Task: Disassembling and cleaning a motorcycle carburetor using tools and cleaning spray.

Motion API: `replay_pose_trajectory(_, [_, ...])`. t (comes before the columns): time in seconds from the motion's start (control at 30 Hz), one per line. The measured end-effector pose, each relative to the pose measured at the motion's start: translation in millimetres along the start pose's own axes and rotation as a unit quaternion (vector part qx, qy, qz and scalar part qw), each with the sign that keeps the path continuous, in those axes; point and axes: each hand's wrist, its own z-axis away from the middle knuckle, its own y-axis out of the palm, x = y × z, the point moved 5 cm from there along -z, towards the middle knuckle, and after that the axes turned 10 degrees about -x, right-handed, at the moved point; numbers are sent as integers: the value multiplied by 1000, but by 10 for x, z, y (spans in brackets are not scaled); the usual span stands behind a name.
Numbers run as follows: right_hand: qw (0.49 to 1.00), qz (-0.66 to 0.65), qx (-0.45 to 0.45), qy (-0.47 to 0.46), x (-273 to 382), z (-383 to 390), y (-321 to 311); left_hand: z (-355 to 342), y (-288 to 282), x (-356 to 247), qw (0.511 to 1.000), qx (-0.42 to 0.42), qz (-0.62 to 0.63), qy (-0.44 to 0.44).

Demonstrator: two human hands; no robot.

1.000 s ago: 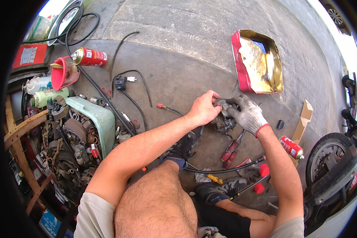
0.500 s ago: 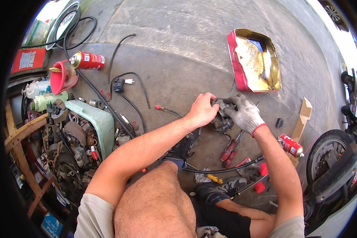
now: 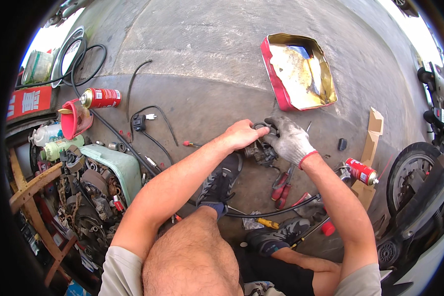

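Note:
My bare left hand (image 3: 242,134) reaches in from the left, thumb and fingers pinched on a thin dark curved part (image 3: 258,125). My right hand (image 3: 292,141), in a grey-white work glove with darkened fingertips and a red cuff, closes on the other side of that part. Just below the fingers is a small metal assembly (image 3: 264,156), like a carburetor, partly covered by both hands; whether it rests on the floor cannot be told. Red-handled pliers (image 3: 280,190) lie nearby, and a screwdriver with a yellow handle (image 3: 268,223) lies by my right shoe.
A red tin pan (image 3: 274,81) with brownish liquid stands ahead. Spray cans (image 3: 103,98) lie at left and right. A pale green bin (image 3: 114,165) of metal parts, black hoses (image 3: 133,81), a switch with cable (image 3: 139,122), cardboard (image 3: 372,135) and a motorcycle wheel (image 3: 413,180) surround me.
The whole view has shifted, so most things sit further left. My fingers have changed their hold above the metal assembly, and a thin curved part now shows between them.

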Motion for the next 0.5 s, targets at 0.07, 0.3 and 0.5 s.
replay_pose_trajectory(0.07, [1000, -4, -4, 3, -5, 9, 6, 13, 2, 4, 999, 30, 7, -17])
replay_pose_trajectory(0.3, [997, -54, -5, 48, -82, 92, -30, 115, -10, -82, 991, 88, 57, -87])
replay_pose_trajectory(0.5, [992, -20, 2, 124, -236, 424, -123, 95, 14, -63, 990, 94, 74, -77])
